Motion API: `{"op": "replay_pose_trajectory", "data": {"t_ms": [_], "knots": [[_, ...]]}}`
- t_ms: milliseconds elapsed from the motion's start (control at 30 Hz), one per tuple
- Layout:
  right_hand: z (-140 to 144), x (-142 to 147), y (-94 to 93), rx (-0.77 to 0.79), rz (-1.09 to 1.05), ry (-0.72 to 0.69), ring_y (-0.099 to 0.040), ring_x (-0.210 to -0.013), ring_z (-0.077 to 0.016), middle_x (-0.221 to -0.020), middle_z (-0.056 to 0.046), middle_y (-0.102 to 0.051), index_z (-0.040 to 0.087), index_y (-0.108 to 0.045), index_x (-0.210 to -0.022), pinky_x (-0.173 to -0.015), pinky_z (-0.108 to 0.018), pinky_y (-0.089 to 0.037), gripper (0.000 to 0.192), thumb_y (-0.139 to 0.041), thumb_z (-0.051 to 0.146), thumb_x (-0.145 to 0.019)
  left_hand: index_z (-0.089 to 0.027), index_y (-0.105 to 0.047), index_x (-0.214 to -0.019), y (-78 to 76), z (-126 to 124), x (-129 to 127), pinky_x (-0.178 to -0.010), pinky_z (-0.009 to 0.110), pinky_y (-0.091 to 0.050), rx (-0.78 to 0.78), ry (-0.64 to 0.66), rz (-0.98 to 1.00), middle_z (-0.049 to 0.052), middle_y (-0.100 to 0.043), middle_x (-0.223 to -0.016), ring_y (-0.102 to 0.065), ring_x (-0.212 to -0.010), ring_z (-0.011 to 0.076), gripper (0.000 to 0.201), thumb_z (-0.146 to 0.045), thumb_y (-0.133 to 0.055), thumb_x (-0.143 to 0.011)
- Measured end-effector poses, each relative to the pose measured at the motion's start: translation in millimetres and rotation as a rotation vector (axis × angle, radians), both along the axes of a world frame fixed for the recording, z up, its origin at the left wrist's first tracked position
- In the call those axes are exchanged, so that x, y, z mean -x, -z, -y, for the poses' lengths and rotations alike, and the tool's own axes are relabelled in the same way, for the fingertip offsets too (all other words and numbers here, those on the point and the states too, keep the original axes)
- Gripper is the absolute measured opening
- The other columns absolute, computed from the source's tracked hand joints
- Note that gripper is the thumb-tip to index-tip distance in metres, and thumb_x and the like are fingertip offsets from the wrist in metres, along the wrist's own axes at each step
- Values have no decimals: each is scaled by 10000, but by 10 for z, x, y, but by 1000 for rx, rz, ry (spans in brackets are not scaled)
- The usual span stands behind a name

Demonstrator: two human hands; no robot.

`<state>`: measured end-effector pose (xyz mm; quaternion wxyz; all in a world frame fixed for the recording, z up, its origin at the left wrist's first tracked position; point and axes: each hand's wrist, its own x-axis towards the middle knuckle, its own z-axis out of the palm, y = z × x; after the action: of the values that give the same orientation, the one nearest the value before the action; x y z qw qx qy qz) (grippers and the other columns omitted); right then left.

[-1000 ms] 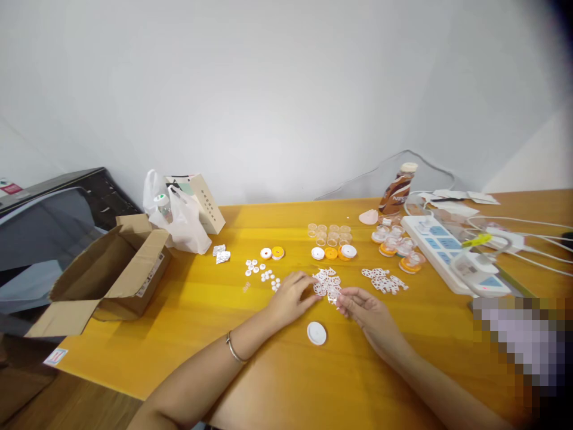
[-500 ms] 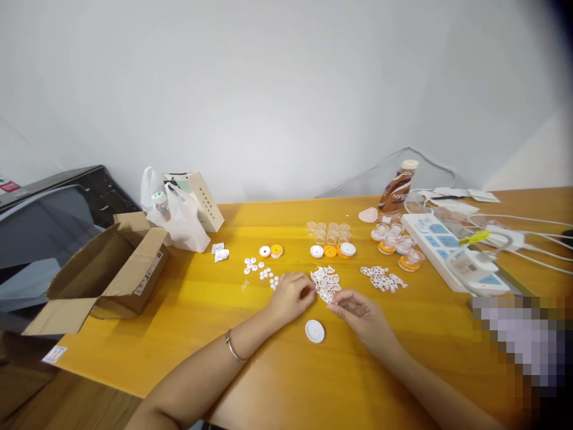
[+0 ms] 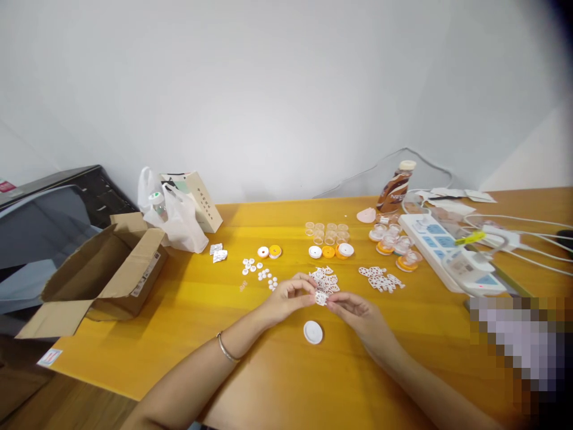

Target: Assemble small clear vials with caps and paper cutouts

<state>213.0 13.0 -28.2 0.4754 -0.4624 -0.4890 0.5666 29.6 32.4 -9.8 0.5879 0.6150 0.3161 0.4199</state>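
Between my two hands is a small white openwork plastic piece (image 3: 321, 298), raised a little above the table. My left hand (image 3: 290, 297) pinches its left edge between thumb and fingers. At its right edge, the thumb and fingertips of my right hand (image 3: 353, 309) close on it. Just behind lies a pile of similar white openwork pieces (image 3: 326, 278), partly covered by the hands. A round white disc (image 3: 313, 332) lies flat on the table in front of the hands. Small white round caps (image 3: 264, 275) are scattered beyond my left hand.
Clear plastic cups (image 3: 330, 233) and white and orange discs (image 3: 328, 252) stand farther back. More white openwork pieces (image 3: 380, 279) lie to the right, near stacked assemblies (image 3: 394, 240), a brown bottle (image 3: 396, 186) and a power strip (image 3: 447, 251). An open cardboard box (image 3: 125, 269) sits left.
A white openwork piece has come up from the pile and now shows between both hands. My left hand has turned, its thumb and fingers now on the piece.
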Motion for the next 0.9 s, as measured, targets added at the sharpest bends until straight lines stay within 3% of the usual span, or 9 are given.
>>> {"op": "replay_pose_trajectory", "data": {"t_ms": [300, 433, 567, 733, 900], "knots": [[62, 25, -33, 86, -143, -26, -557, -635, -148, -641, 4, -625, 211, -668, -671, -674, -297, -480, 230, -760, 399, -574, -145, -605, -758, -18, 33, -31, -909, 342, -375, -178, -9, -157, 74, -518, -956, -503, -954, 174, 178, -321, -596, -781], [53, 2, -64, 125, -180, -38, -556, -637, -158, -648, -11, -624, 210, -672, -663, -677, -310, -485, 230, -761, 404, -577, -155, -592, -832, -35, 59, -34, -852, 318, -407, -286, -79, -226, 69, -549, -917, -524, -907, 165, 155, -303, -590, -787], [41, -5, -44, 134, -182, -59, -572, -662, -170, -681, -24, -641, 213, -680, -683, -697, -328, -486, 241, -754, 420, -583, -179, -553, -1048, -77, 98, -9, -779, 293, -438, -499, -114, -350, 82, -580, -978, -547, -887, 171, 359, -307, -656, -729], [32, 0, 16, 131, -174, -112, -566, -658, -164, -652, 1, -635, 221, -678, -661, -706, -327, -471, 207, -752, 400, -589, -195, -607, -1025, -63, 139, 3, -800, 302, -442, -759, -105, -495, 76, -636, -936, -581, -886, 169, 229, -272, -559, -814], [42, 3, -23, 133, -228, -100, -552, -652, -135, -661, 20, -630, 225, -675, -674, -683, -279, -452, 176, -776, 332, -577, -174, -631, -989, -47, 112, 15, -804, 297, -466, -710, -149, -402, 83, -638, -932, -587, -880, 163, 229, -276, -596, -787]]}}
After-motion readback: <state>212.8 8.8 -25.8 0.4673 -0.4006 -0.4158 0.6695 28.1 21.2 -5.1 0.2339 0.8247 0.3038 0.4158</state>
